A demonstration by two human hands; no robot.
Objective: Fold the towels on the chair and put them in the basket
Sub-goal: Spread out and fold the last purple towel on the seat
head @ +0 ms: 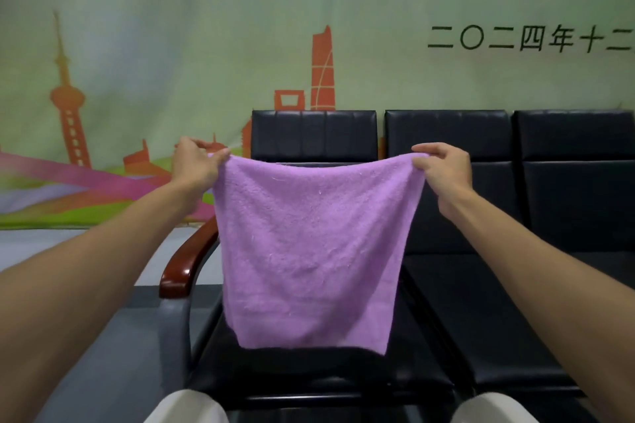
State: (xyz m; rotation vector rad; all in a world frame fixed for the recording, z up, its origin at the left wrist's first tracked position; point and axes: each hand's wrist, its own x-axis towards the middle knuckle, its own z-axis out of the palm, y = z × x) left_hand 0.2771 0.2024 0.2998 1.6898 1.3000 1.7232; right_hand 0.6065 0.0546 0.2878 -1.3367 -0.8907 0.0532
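While left hand (pixel 195 162) and right hand (pixel 444 170) pinch the towel (pixel 314 244), black chairs (pixel 457 285) front a mural (pixel 113 86).

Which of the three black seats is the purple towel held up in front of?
The leftmost seat, the only one beside the reddish wooden armrest. The towel hides much of it; the middle seat and right seat lie to its right.
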